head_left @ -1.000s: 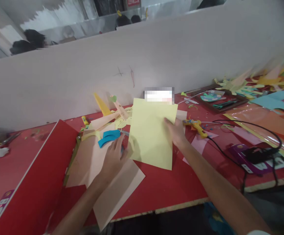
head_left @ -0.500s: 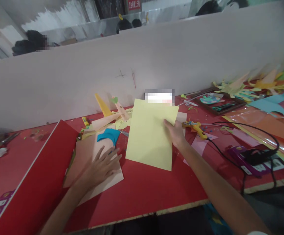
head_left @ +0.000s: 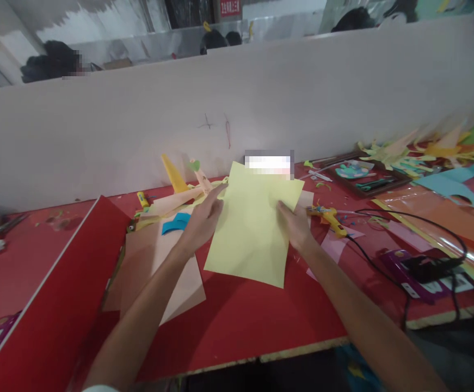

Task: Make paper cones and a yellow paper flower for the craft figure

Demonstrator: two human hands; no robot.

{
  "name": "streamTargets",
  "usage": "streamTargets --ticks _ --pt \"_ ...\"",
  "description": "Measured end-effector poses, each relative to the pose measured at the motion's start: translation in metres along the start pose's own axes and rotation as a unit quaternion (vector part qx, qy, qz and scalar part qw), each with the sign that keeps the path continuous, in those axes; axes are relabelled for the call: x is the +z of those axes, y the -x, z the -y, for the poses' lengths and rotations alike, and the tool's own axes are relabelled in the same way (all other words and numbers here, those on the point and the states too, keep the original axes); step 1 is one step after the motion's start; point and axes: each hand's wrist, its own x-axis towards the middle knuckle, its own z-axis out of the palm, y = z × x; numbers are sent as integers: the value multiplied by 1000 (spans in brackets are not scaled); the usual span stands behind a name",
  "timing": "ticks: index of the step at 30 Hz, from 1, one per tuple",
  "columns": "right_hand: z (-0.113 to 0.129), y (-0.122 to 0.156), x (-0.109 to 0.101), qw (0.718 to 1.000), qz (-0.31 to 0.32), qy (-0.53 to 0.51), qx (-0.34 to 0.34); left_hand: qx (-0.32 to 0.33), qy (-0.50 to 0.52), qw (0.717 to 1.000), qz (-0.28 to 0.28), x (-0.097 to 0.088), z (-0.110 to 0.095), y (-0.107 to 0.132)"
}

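A pale yellow sheet of paper (head_left: pixel 253 228) is held tilted above the red table (head_left: pixel 240 321). My right hand (head_left: pixel 296 223) grips its right edge, thumb on top. My left hand (head_left: pixel 202 220) pinches its upper left edge. Left of the sheet lie peach paper sheets (head_left: pixel 171 272) and a blue paper cut-out (head_left: pixel 175 223), with yellow and peach scraps (head_left: pixel 179 190) behind them.
A yellow glue gun (head_left: pixel 328 218) lies right of my right hand, its black cord (head_left: pixel 424 215) looping to a purple power strip (head_left: pixel 420 267). A red board (head_left: pixel 57 288) leans at the left. A tray of cut-outs (head_left: pixel 359 171) and coloured papers sit at the right. A white partition (head_left: pixel 237 103) stands behind.
My left hand left the peach paper, rose to the right and took hold of the yellow sheet's upper left edge. The right hand kept its grip; the sheet tilted slightly.
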Motion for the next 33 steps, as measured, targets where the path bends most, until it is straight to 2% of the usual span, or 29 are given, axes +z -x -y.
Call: streamTargets --ticks 4,7,9,11,14,19,23,25,27,29,33 --pt "2 4 3 999 28 18 7 7 -38 999 -33 -1 -5 -25" --pt "3 8 5 998 46 50 -1 26 -110 991 -73 3 -1 -30" --pt "3 9 5 995 47 81 -25 61 -146 985 -71 3 0 -28" --pt "3 9 4 993 40 99 -45 94 -164 982 -23 -1 0 -25" --pt "4 5 1 997 23 72 -32 116 -161 975 95 -15 -4 -20" --pt "6 -5 -4 1000 1 17 15 131 -150 962 188 -37 -9 -12" --pt "2 -12 -9 999 -21 -13 36 114 -113 946 283 -37 -18 -6" --pt "-1 -15 -11 998 -38 -17 41 110 -77 941 312 -34 -23 -4" --pt "-3 -16 -11 998 -45 -30 40 115 -46 943 309 -29 -26 -5" --pt "-4 -17 -10 998 -38 -45 27 127 -25 953 274 -26 -26 -8" --pt "-2 -12 -6 1000 13 -8 -27 136 12 982 130 -21 -21 -16"
